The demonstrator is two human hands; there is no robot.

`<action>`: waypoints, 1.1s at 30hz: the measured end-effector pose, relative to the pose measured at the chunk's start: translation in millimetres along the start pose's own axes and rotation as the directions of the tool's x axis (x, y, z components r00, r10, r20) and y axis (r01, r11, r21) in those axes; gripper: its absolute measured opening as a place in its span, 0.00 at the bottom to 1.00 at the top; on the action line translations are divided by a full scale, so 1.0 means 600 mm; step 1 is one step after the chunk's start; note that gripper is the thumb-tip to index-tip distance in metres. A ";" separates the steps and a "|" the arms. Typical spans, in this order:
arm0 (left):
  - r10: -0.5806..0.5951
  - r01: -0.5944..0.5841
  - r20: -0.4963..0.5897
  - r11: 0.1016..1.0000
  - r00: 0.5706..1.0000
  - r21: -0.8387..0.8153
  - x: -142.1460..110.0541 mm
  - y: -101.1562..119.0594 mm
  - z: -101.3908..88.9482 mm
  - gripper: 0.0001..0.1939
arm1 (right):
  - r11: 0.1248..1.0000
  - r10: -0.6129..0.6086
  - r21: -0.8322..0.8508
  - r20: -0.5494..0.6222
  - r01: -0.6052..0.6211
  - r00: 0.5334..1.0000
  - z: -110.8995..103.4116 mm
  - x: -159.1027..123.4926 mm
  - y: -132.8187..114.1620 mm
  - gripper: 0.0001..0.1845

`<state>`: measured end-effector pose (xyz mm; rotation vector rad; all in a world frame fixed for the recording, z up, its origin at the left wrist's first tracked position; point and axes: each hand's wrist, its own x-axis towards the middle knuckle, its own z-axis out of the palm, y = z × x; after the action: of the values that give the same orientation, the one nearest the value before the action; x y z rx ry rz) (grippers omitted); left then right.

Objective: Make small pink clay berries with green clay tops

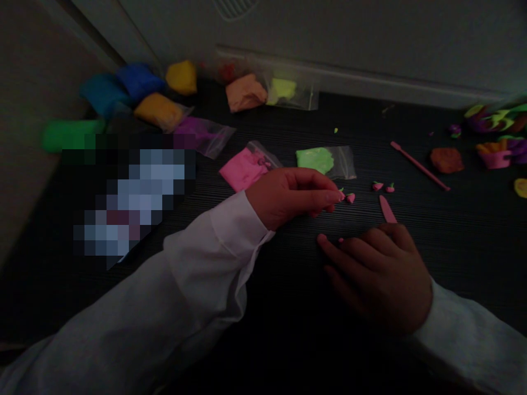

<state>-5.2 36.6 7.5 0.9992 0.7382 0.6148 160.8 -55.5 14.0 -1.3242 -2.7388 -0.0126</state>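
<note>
L hand (290,195) pinching tiny pink piece (341,194) at fingertips.
R hand (385,274) grip: can't tell (fingers low at tabletop (288,258)). Clear bag (345,163) nearby w/ lt-green clay (313,160) in it.

Both long sleeves (206,263) are pale (the left visibly creased).

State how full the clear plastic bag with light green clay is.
The bag is partly full: light green clay at left, clear plastic at right.
</note>
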 end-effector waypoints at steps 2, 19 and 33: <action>-0.004 0.004 -0.001 1.000 1.000 0.007 0.000 0.000 0.000 0.06 | 1.000 -0.005 -0.002 -0.002 0.005 1.000 0.001 -0.001 0.001 0.18; 0.014 -0.015 0.006 0.999 1.000 0.034 0.000 -0.001 -0.001 0.06 | 0.993 -0.009 0.115 -0.142 0.026 0.990 0.006 -0.005 0.012 0.13; -0.003 0.003 -0.008 0.999 1.000 0.035 -0.001 0.000 0.000 0.06 | 0.995 -0.022 0.089 -0.119 0.033 0.993 -0.003 -0.007 0.012 0.15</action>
<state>-5.5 35.9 7.5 1.0285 0.7597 0.6055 169.0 -54.5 15.1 -1.2215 -2.6262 0.0308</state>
